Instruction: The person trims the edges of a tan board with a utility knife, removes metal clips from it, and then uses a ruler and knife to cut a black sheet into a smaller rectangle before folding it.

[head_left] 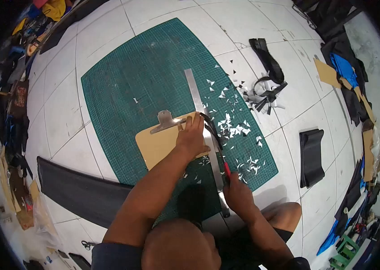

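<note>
Okay, left hand (193, 137) spread on clipboard (158, 146) left of steel ruler (193, 90), right hand (238, 193) gripping red-handled cutter (227, 169) right of it near black strip (210, 123); cutter may wander if loose pressure lets ruler skid.

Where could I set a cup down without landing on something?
The green cutting mat left of the metal ruler and above the clipboard is bare but for a white scrap. Floor tiles between the mat's right edge and the folded black material are free too. It's crowded right of the ruler: cut scraps and the right hand.
</note>
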Available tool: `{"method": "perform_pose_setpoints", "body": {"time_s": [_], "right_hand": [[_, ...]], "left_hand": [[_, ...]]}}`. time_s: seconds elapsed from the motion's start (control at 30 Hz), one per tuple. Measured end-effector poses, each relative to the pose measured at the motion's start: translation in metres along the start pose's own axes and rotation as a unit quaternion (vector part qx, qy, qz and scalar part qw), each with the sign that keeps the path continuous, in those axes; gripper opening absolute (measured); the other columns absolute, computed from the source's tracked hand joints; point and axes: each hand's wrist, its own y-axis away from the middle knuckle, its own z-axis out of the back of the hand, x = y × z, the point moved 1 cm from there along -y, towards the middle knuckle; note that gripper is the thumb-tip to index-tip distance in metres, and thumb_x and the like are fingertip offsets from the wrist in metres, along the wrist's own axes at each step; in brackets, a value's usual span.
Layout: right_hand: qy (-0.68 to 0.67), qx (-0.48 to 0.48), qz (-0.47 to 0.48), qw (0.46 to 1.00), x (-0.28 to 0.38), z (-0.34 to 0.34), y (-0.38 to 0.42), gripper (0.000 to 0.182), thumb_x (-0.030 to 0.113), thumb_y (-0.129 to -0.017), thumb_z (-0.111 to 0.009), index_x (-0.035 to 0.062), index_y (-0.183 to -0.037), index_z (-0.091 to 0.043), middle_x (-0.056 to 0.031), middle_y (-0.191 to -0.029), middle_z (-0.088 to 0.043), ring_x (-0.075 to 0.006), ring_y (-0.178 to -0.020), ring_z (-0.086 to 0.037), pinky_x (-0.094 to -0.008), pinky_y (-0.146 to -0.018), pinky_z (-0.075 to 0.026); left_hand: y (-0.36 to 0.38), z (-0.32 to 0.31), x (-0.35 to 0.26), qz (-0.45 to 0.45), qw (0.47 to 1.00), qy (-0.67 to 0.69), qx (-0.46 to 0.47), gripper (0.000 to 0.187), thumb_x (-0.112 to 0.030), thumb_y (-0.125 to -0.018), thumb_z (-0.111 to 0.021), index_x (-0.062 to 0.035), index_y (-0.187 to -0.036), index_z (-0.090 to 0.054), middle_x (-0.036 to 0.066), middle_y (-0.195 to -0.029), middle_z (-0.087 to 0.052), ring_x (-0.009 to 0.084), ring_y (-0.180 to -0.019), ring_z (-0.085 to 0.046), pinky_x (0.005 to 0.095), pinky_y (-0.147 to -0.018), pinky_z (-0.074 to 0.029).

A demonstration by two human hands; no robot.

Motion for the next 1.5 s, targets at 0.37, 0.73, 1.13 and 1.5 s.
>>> {"method": "perform_pose_setpoints", "body": {"time_s": [0.37,0.73,1.13,1.5], "right_hand": [[-0.500,-0.098,0.092,0.855,0.028,-0.008,-0.181,0.033,0.027,-0.097,-0.053,0.0014,-0.116,-0.046,-0.0132,-0.086,-0.059,-0.0207,-0.075,-0.062,-0.0417,-0.065,-0.051],[-0.030,-0.119,0.077,0.989,0.043,0.000,-0.136,0.032,0.023,-0.094,-0.050,0.0017,-0.115,-0.038,-0.0297,-0.087,-0.067,-0.0490,-0.084,-0.066,-0.0578,-0.076,-0.052],[-0.014,-0.101,0.066,0.993,0.053,0.002,-0.148,0.032,0.021,-0.091,-0.054,-0.0003,-0.111,-0.040,-0.0311,-0.093,-0.067,-0.0489,-0.093,-0.066,-0.0557,-0.084,-0.052],[-0.004,-0.015,0.012,1.000,0.008,-0.005,-0.065,0.030,0.018,-0.092,-0.051,0.0024,-0.115,-0.041,-0.0295,-0.083,-0.067,-0.0491,-0.081,-0.067,-0.0582,-0.075,-0.053]], "left_hand": [[0.005,0.004,-0.002,-0.010,1.000,0.017,-0.024,0.111,-0.040,-0.066,-0.088,0.0011,-0.149,-0.027,0.018,-0.157,-0.024,0.0382,-0.145,-0.027,0.0601,-0.111,-0.035],[0.002,0.005,-0.003,0.012,1.000,0.005,0.006,0.093,-0.038,-0.080,-0.074,-0.0028,-0.152,-0.026,0.013,-0.161,-0.019,0.0345,-0.146,-0.026,0.0595,-0.115,-0.029],[-0.001,-0.005,0.001,0.001,1.000,-0.002,-0.026,0.085,-0.036,-0.083,-0.071,-0.0025,-0.150,-0.030,0.014,-0.158,-0.024,0.0354,-0.145,-0.027,0.0613,-0.112,-0.033],[0.000,0.006,-0.009,0.016,1.000,-0.017,0.012,0.117,-0.044,-0.065,-0.088,-0.0014,-0.152,-0.023,0.013,-0.159,-0.021,0.0347,-0.145,-0.026,0.0587,-0.113,-0.034]]}}
